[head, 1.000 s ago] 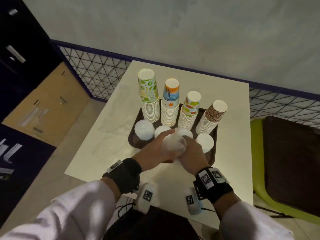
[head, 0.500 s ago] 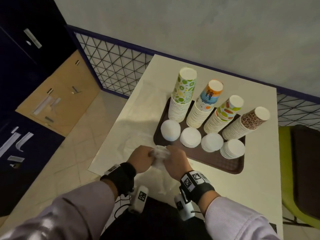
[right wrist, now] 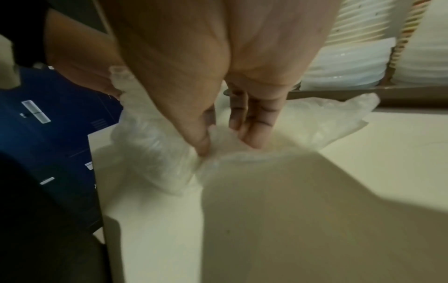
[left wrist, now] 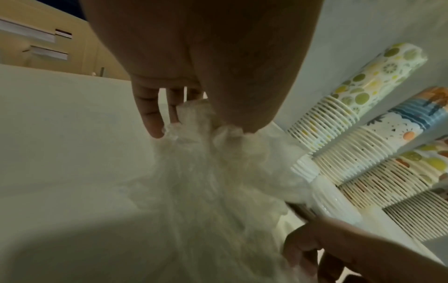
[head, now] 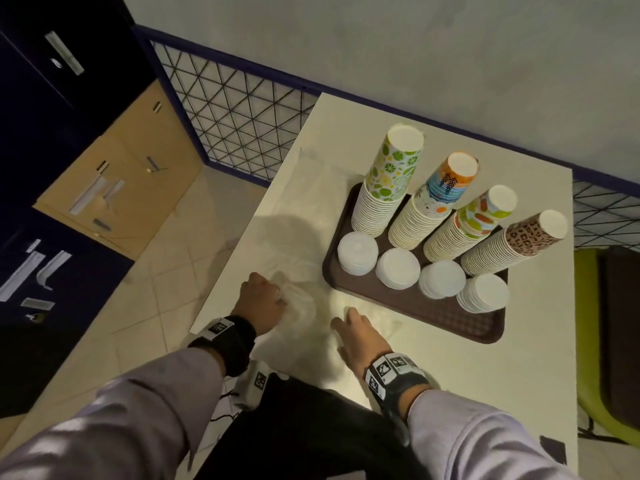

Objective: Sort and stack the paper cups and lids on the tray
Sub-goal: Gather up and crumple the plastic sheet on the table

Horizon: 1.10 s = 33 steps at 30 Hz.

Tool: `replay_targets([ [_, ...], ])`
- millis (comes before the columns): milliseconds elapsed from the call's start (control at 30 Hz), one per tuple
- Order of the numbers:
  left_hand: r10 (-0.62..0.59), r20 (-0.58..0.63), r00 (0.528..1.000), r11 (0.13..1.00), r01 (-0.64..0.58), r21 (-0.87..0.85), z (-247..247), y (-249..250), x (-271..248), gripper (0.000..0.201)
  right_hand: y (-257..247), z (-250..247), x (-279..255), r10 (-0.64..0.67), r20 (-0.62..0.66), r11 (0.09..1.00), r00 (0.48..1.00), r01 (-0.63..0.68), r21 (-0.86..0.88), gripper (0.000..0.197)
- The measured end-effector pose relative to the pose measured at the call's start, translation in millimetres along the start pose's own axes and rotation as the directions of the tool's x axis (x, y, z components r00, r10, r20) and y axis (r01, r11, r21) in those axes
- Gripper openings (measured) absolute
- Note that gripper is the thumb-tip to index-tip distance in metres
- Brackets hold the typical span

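Note:
On the brown tray (head: 415,308) stand four upside-down cup stacks: lime-print (head: 388,188), blue-orange (head: 433,202), multicolour (head: 467,223) and brown-spotted (head: 512,240). In front of them sit four white lid stacks (head: 398,268). My left hand (head: 277,296) (left wrist: 201,122) grips a crumpled clear plastic bag (head: 301,304) (left wrist: 218,172) on the table, left of the tray. My right hand (head: 349,320) (right wrist: 225,143) lies on the same bag with straight fingers, near the tray's front edge.
The white table (head: 450,375) ends close to my left hand. A green chair with a dark seat (head: 609,341) stands on the right. A wire-mesh fence (head: 235,109) runs behind, with a tan cabinet (head: 114,188) on the floor to the left.
Both hands drew back from the lid stacks on the tray to the table at its left, carrying the plastic bag. The right hand has flattened onto it.

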State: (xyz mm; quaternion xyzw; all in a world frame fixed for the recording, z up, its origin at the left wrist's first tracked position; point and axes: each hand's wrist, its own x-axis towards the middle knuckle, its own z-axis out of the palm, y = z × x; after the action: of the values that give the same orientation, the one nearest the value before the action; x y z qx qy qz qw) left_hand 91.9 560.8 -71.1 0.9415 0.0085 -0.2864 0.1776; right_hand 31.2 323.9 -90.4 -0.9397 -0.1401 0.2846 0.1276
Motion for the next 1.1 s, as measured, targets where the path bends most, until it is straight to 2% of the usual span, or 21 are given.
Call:
replay_targets([
  [67,0.019,0.058,0.998,1.000,-0.020,0.016,5,2,-2,0.023,-2,-3,5,0.007,0.016,0.999,1.000,-0.007,0.037,0.021],
  [133,0.030,0.117,0.993,0.999,-0.032,0.018,8,5,-4,0.022,-3,-5,8,-0.006,0.041,0.999,0.999,0.004,0.049,0.018],
  [200,0.051,0.125,0.991,0.998,-0.047,-0.034,6,8,-6,0.025,-6,-8,8,-0.047,-0.050,0.989,0.998,0.054,0.137,0.016],
  [267,0.076,0.098,0.992,0.973,-0.052,-0.225,5,9,-9,0.032,-14,-17,8,-0.050,-0.169,0.970,0.984,0.088,0.226,0.020],
  [333,0.133,0.137,0.982,0.873,-0.051,-0.485,6,6,-12,0.057,-22,-32,11,-0.033,-0.236,0.953,0.971,0.102,0.284,0.030],
  [400,0.230,0.180,0.956,0.794,-0.078,-0.602,5,5,-16,0.075,-28,-44,16,-0.021,-0.317,0.914,0.948,0.147,0.379,0.026],
  [433,0.283,0.171,0.944,0.797,-0.132,-0.589,4,5,-16,0.074,-30,-48,18,0.025,-0.342,0.883,0.939,0.140,0.449,0.019],
  [500,0.349,0.144,0.926,0.859,-0.254,-0.444,4,11,-15,0.045,-34,-57,25,0.134,-0.312,0.792,0.940,0.088,0.604,0.008],
  [533,0.366,0.113,0.924,0.874,-0.300,-0.383,5,17,-14,0.030,-35,-62,28,0.142,-0.288,0.746,0.947,0.089,0.660,0.007],
  [600,0.338,0.011,0.941,0.869,-0.307,-0.388,9,29,-13,0.026,-36,-71,33,0.111,-0.278,0.691,0.954,0.127,0.712,0.006],
  [667,0.237,-0.085,0.968,0.881,-0.251,-0.402,11,36,-9,0.028,-32,-75,38,0.122,-0.305,0.728,0.944,0.124,0.674,0.008],
  [767,0.124,-0.189,0.974,0.926,-0.182,-0.331,11,36,-5,0.038,-10,-62,40,0.232,-0.337,0.847,0.912,-0.019,0.532,0.018],
  [867,0.021,-0.209,0.978,0.884,-0.116,-0.454,0,31,-3,0.038,12,-45,39,0.201,-0.228,0.956,0.953,-0.140,0.256,0.036],
  [933,-0.009,-0.149,0.989,0.890,-0.060,-0.451,-12,28,0,0.029,20,-37,39,0.171,-0.190,0.981,0.967,-0.150,0.121,0.044],
  [1000,0.006,0.043,0.999,0.881,0.015,-0.472,-28,24,0,0.025,20,-36,39,0.156,-0.206,0.987,0.966,-0.143,0.077,0.046],
  [1067,0.042,0.238,0.970,0.858,0.087,-0.506,-47,22,-2,0.024,19,-38,39,0.153,-0.213,0.988,0.965,-0.141,0.067,0.044],
  [1100,0.056,0.265,0.963,0.876,0.080,-0.477,-55,21,-2,0.023,18,-38,39,0.153,-0.205,0.988,0.967,-0.143,0.064,0.043],
])
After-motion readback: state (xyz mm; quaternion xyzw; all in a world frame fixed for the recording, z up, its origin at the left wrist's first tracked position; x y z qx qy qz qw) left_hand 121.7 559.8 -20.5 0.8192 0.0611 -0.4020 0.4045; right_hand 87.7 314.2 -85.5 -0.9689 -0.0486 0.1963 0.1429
